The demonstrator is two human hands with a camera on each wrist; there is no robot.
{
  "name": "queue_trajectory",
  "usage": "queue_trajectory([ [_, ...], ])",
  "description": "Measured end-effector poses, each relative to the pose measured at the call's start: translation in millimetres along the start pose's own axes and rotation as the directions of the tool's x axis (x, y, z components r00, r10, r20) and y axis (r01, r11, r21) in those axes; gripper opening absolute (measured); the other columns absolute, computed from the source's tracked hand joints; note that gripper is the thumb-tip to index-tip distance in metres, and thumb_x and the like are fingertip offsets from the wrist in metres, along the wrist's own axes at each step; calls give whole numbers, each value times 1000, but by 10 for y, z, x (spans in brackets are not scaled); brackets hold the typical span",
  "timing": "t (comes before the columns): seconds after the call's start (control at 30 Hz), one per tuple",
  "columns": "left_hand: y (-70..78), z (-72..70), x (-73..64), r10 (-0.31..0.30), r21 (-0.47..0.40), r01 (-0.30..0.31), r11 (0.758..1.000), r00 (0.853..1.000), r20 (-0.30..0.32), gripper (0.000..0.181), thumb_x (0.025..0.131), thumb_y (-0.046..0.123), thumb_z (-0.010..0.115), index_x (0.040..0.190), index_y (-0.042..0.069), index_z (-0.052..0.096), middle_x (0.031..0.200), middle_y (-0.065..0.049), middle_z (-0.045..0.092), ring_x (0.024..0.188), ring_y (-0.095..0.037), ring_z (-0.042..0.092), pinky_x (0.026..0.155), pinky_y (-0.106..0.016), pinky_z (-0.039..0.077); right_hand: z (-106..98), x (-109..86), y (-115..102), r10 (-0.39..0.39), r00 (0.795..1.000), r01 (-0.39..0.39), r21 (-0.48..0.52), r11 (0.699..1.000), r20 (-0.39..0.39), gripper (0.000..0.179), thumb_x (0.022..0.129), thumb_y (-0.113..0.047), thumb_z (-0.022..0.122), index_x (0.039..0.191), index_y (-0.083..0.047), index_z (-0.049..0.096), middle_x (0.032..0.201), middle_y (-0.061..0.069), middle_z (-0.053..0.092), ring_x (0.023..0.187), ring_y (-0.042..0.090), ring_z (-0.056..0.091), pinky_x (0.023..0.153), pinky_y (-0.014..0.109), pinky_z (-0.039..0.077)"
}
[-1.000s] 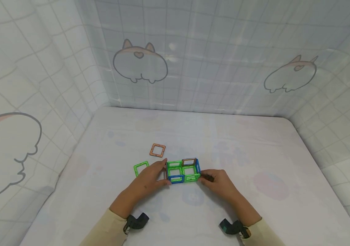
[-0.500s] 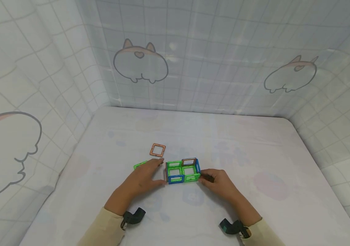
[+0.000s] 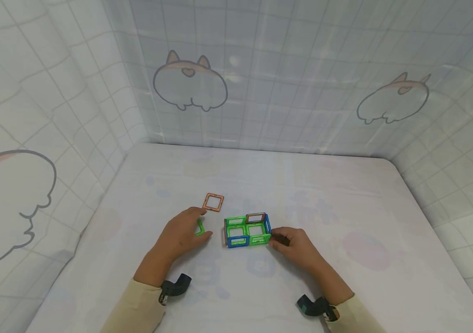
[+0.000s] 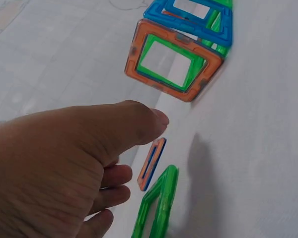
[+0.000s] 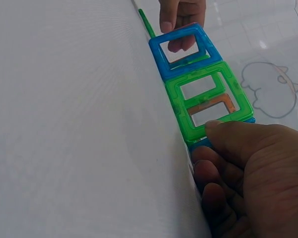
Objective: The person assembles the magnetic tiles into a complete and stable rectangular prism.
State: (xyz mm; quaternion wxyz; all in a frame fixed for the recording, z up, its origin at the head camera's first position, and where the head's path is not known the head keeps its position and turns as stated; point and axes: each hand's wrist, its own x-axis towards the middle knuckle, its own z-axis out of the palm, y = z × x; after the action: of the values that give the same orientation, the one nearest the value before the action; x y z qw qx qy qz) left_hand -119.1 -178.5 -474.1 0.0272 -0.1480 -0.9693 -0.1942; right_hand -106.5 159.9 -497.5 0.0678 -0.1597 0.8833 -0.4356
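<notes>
Square magnetic tiles in green, blue and orange stand joined as an open-topped box (image 3: 238, 241) with two cells. At the box's right end, my right hand (image 3: 296, 247) holds its near corner. In the right wrist view the thumb (image 5: 233, 136) lies on a green wall tile (image 5: 176, 104), and the curled fingers are by the blue end tile. My left hand (image 3: 180, 233) is apart from the box, on its left, with thumb and index spread. It hovers over a loose green tile (image 3: 200, 226), partly hidden by it, and appears to hold nothing.
A loose orange tile (image 3: 220, 203) lies flat behind the left fingertips. The white patterned table cloth (image 3: 323, 185) reaches back to walls of tile-print sheeting (image 3: 286, 83) on the far, left and right sides. Dark cameras (image 3: 175, 286) are strapped to both wrists.
My left hand has let go of the box's left end and moved left over the loose green tile. The right hand and the box have stayed in place.
</notes>
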Motion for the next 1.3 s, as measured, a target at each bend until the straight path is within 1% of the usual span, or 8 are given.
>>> queue_trajectory([
  [0.13,-29,-2,11,-46,20,46,999,999,2,63,80,41,81,128,5,62,130,-9,62,118,-25,60,99,-44,52,-2,5,11,7,1000,-7,-4,1000,6,26,89,-16,76,114,-9,74,107,-2,74,92,8,67,79,22,57],
  [0.3,-56,-30,11,-93,55,92,994,995,25,65,79,43,81,127,5,63,129,-10,62,114,-25,60,95,-45,53,0,8,28,-4,1000,4,-12,1000,2,26,89,-17,76,114,-9,74,106,-3,74,91,7,67,78,23,57],
  [0.57,-102,-99,-9,-172,71,166,983,981,91,62,77,40,81,123,2,64,122,-12,64,100,-24,58,88,-44,53,2,10,34,-30,1000,30,-3,1000,-3,27,89,-18,76,113,-7,74,101,-2,74,84,7,65,73,23,56],
  [0.67,-112,-108,-8,-178,68,171,983,978,113,61,78,39,81,122,0,64,121,-12,64,100,-25,57,88,-44,52,1,11,35,-33,999,33,0,999,-5,26,89,-18,76,113,-7,74,99,-4,73,81,6,64,70,22,56],
  [0.83,-124,-121,-13,-183,70,175,982,975,128,58,77,34,79,122,0,64,120,-12,63,101,-25,57,87,-44,52,-5,13,43,-29,1000,29,-9,1000,-7,25,89,-17,76,112,-8,74,96,-5,73,78,6,62,68,22,55],
  [1.07,-108,-159,-12,-186,60,179,982,971,152,52,76,28,79,118,0,66,118,-11,63,97,-24,56,85,-43,52,-9,11,37,-43,999,43,-2,999,-9,25,89,-17,76,112,-7,74,96,-4,73,78,7,61,68,22,55],
  [1.17,-96,-173,-12,-182,54,175,983,970,159,51,76,29,79,116,0,67,116,-12,63,97,-24,57,86,-43,52,-7,12,42,-39,999,39,-2,999,-10,25,89,-18,76,112,-8,74,95,-5,73,77,7,61,68,22,54],
  [1.3,-107,-186,-13,-162,74,152,986,972,167,52,76,30,80,115,0,68,110,-10,64,91,-21,57,84,-42,52,-7,12,44,-48,999,48,-1,999,-4,25,90,-19,76,112,-8,74,95,-6,72,77,6,61,67,22,54],
])
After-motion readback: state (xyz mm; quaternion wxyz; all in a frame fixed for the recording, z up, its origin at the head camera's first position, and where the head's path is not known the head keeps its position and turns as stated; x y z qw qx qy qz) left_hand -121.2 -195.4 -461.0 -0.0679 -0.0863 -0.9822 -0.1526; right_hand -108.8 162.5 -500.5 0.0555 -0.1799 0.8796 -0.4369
